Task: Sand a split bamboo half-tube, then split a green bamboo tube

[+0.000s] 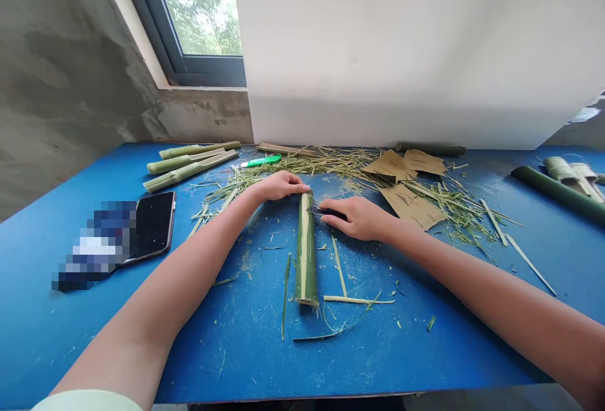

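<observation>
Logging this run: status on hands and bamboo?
Left hand on far end of bamboo section. Right hand holding dark blade against it. Loose bamboo strips alongside.

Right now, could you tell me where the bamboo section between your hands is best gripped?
Grip the bamboo section at its lower end from the near side: that end lies free, while the left hand and the dark tool in the right hand crowd the far end.

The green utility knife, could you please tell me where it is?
In the head view, the green utility knife lies on the blue table, right of the split bamboo pieces, beyond the left hand.
</observation>
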### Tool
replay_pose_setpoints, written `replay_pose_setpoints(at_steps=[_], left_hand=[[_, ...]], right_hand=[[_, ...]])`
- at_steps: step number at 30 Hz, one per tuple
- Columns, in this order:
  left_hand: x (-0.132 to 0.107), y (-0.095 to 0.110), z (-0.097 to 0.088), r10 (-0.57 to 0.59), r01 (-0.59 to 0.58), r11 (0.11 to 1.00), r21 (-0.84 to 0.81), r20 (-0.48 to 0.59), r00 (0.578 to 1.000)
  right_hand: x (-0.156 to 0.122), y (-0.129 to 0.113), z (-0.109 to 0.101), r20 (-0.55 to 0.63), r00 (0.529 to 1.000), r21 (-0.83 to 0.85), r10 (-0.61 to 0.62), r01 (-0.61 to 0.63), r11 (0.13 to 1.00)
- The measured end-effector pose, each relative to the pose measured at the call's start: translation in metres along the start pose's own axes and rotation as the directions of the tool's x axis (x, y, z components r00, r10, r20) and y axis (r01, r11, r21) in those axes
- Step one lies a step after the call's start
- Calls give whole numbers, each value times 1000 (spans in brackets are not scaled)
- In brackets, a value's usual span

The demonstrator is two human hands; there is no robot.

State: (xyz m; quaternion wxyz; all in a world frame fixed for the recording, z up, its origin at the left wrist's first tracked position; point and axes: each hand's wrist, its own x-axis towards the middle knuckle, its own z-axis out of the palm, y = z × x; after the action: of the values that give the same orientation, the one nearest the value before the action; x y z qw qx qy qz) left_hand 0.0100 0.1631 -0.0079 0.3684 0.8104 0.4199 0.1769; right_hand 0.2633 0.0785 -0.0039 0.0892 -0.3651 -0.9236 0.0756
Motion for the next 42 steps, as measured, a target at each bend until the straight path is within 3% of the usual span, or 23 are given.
replay_pose_setpoints(at_steps=[10, 19, 25, 32, 37, 42], left_hand=[[2, 0, 4, -14, 14, 1000, -7, -48, 999], [-1, -2, 7, 43, -44, 999, -11, -62, 997], [3, 0, 13, -49, 70, 995, 72, -262, 964], [6, 1, 19, -68, 110, 988, 108, -337, 939], [7, 2, 20, -74, 122, 986, 117, -349, 934], [6, 2, 20, -78, 131, 983, 132, -344, 936]], right_hand=[[0, -9, 4, -35, 998, -65, 60, -62, 996], [-9, -26, 2, 37, 999, -41, -34, 36, 998], [-2, -25, 4, -36, 998, -107, 43, -47, 993], [5, -25, 5, -69, 995, -136, 68, -77, 988], [0, -27, 4, -39, 999, -106, 23, -27, 994], [-12, -40, 3, 45, 991, 9, -128, 128, 992]])
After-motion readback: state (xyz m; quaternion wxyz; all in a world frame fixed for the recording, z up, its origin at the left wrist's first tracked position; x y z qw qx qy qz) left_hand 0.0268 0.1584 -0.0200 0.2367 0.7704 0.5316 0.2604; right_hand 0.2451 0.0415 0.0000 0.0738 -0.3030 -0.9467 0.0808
